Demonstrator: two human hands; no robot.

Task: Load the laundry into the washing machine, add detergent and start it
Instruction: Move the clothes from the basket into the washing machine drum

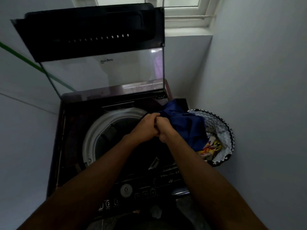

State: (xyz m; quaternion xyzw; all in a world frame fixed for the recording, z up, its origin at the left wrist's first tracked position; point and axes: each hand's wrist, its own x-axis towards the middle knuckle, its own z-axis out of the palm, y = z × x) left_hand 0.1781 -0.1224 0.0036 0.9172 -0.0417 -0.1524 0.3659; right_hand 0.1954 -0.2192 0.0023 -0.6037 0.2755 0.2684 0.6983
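Observation:
A dark top-loading washing machine (pixel 69 146) stands below me with its glass lid (pixel 103 72) raised upright. Its round drum opening with a pale rim (pixel 93 130) looks dark inside. My left hand (pixel 146 125) and my right hand (pixel 163 128) are pressed together above the right side of the drum, both gripping a dark blue garment (pixel 184 123). The garment trails to the right over the machine's edge toward a laundry basket (pixel 227 130) with a zigzag lining. A colourful patterned cloth (pixel 211 146) lies in the basket.
The control panel (pixel 141 191) with a round dial and several buttons runs along the machine's near edge. Pale walls close in on the left and right. A window sill (pixel 186 25) sits behind the machine at the top right. The basket stands on the floor in the right corner.

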